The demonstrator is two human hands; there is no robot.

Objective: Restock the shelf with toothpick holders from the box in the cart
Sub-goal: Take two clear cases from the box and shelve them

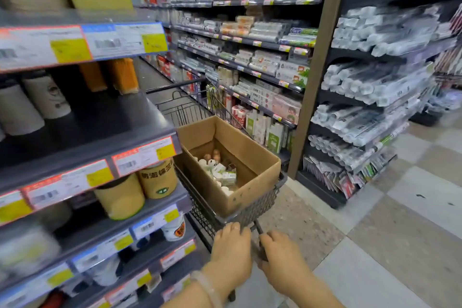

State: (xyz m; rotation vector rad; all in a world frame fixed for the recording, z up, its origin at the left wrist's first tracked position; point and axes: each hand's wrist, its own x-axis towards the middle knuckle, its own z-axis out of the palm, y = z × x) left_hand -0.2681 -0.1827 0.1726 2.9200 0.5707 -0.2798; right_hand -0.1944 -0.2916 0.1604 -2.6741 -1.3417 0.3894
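The step in hand is judged to be positioning the cart point(232, 197) beside the shelf point(105, 132) on the left. The left hand point(231, 252) is curled over the near rim of the cart; the right hand point(280, 255) is wrapped round the dark handle point(260, 240) just beside it. The toothpick holders point(217, 167) lie loose in the bottom of the open cardboard box point(250, 157), which sits inside the cart, near the shelf's right end. The cart is best brought to rest close alongside the shelf, without striking the price labels point(142, 155). Both hands should be kept on the cart until it is steady. The box should be left within easy reach of the bare shelf space.
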